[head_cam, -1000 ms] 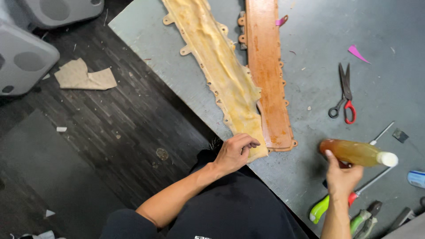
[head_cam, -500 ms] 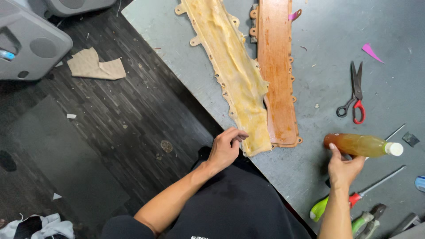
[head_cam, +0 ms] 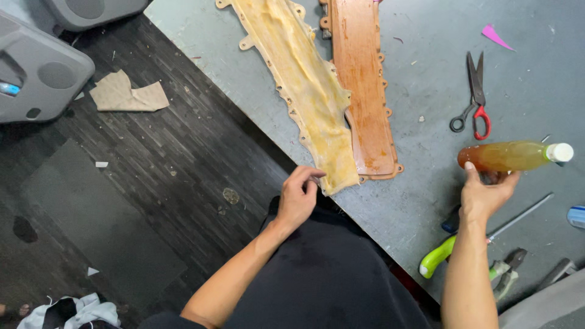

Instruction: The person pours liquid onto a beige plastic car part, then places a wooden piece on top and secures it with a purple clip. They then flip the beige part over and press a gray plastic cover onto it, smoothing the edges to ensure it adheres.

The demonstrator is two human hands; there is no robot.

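My right hand [head_cam: 484,194] grips a plastic bottle [head_cam: 515,156] of amber liquid with a white cap, held on its side over the grey table [head_cam: 426,201]. My left hand [head_cam: 297,196] pinches the near corner of a long yellowish gasket-shaped sheet [head_cam: 304,85] at the table's edge. The sheet lies lengthwise and partly overlaps a long orange-brown cover [head_cam: 362,91] with bolt tabs along its rim.
Red-handled scissors [head_cam: 473,97] lie beyond the bottle. A green-handled screwdriver [head_cam: 481,237] and pliers [head_cam: 506,271] rest near my right forearm. A pink scrap [head_cam: 496,35] sits at the far right. On the dark floor are a beige rag [head_cam: 125,94], grey plastic panels [head_cam: 42,73] and crumpled cloth [head_cam: 67,311].
My left hand has slid off the sheet's end to pinch its near corner at the table edge. The bottle stays in my right hand, level. The view shifted slightly.
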